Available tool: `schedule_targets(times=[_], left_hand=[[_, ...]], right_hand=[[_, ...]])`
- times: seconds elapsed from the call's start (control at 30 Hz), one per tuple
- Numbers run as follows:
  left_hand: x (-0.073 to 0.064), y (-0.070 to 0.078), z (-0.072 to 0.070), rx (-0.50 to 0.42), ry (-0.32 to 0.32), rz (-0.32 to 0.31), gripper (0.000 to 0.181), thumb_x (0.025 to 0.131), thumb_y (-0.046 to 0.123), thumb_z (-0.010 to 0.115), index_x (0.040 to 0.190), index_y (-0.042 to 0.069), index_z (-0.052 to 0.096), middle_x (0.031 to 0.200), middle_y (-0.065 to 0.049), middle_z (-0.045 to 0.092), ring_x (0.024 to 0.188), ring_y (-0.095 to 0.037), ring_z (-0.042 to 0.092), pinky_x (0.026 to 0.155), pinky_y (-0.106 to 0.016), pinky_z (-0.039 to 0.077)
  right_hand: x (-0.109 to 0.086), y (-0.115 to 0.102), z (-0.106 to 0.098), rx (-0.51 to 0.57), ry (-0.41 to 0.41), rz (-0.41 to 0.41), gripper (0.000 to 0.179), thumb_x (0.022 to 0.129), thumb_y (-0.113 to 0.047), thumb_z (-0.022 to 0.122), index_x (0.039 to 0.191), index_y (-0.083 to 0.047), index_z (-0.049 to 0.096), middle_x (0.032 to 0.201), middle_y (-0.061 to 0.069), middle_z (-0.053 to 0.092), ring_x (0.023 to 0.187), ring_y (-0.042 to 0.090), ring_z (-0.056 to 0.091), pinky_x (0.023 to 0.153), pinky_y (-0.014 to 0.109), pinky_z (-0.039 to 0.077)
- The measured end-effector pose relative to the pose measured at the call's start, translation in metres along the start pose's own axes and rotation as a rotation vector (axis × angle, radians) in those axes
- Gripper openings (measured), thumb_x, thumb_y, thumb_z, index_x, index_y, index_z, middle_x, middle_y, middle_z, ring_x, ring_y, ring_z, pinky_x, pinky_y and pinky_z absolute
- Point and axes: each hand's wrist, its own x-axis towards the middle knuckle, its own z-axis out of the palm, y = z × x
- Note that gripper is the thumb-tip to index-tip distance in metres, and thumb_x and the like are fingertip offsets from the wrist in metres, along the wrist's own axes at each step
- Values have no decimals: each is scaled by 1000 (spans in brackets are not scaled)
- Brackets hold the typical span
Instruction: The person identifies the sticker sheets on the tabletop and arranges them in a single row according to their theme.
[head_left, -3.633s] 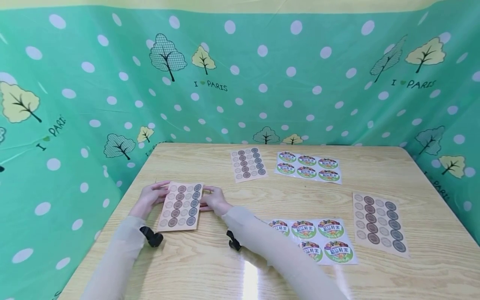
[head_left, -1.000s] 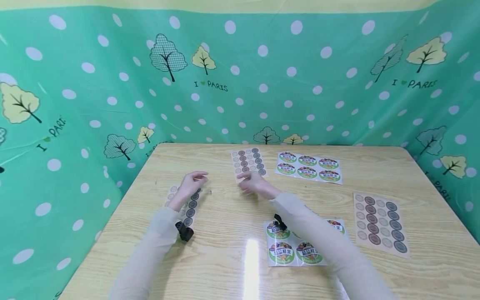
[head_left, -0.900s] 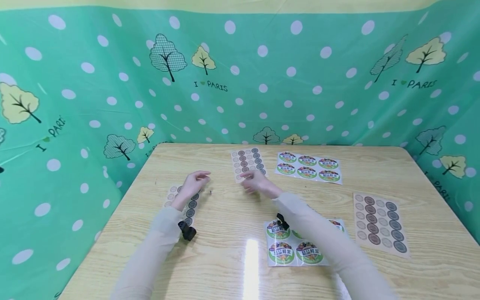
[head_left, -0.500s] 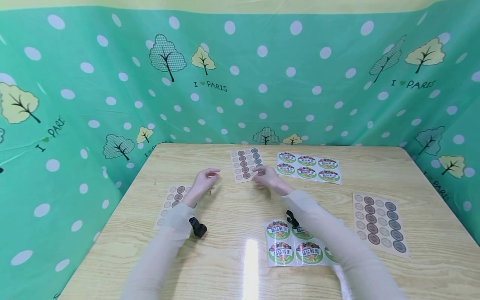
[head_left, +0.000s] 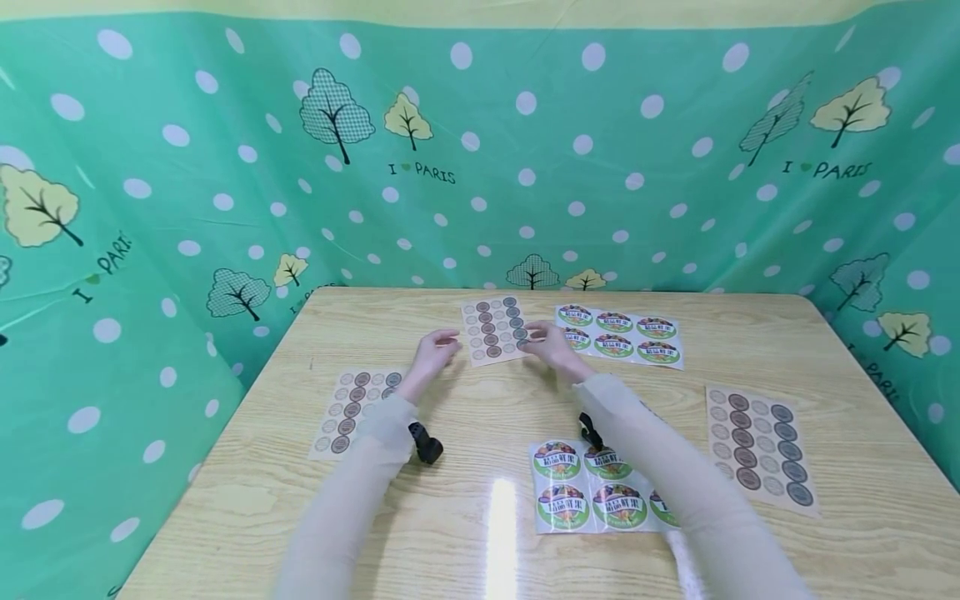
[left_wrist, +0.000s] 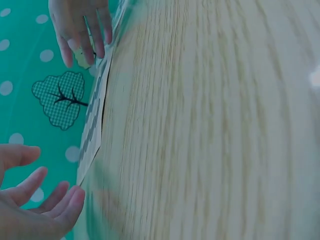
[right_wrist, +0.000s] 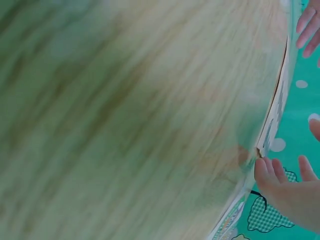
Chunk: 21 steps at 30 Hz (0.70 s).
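Observation:
At the far middle of the table lies a pale sheet of round stickers [head_left: 491,330], printed in brown, grey and light columns. My left hand [head_left: 435,353] is by its left edge, fingers loosely bent around nothing. My right hand [head_left: 553,346] reaches its right edge, fingertips at or touching the paper and covering a little of it. In the left wrist view, the left hand's fingers [left_wrist: 70,210] are spread near the sheet's corner. In the right wrist view, the right hand [right_wrist: 290,195] has its fingertips at the sheet's corner, thumb apart.
A similar sticker sheet [head_left: 348,412] lies at left, partly under the left forearm; another [head_left: 761,446] lies at right. Fruit-label sticker sheets lie at the back [head_left: 615,348] and in front [head_left: 564,508], the latter partly covered by the right sleeve. A green polka-dot curtain [head_left: 480,150] borders the wooden table.
The left-hand sticker sheet, held in both hands earlier, now lies on the table. Both hands have moved right and away to the back sheet's two sides.

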Motion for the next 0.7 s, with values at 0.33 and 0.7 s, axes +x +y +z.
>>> schedule_targets(times=[0.33, 0.7], left_hand=[[40, -41, 12, 26, 20, -57, 46, 80, 32, 68, 122, 17, 57, 121, -7, 57, 105, -19, 57, 86, -31, 49], [59, -62, 18, 41, -16, -122, 54, 83, 25, 65, 131, 6, 47, 130, -11, 51, 119, -23, 48, 96, -33, 44]], right_hand=[[10, 10, -4, 0, -10, -9, 61, 82, -11, 64, 136, -5, 37, 141, 21, 34, 128, 34, 35, 107, 44, 32], [11, 7, -4, -25, -100, 11, 66, 84, -5, 58, 141, 0, 25, 146, 23, 23, 136, 34, 22, 112, 42, 20]])
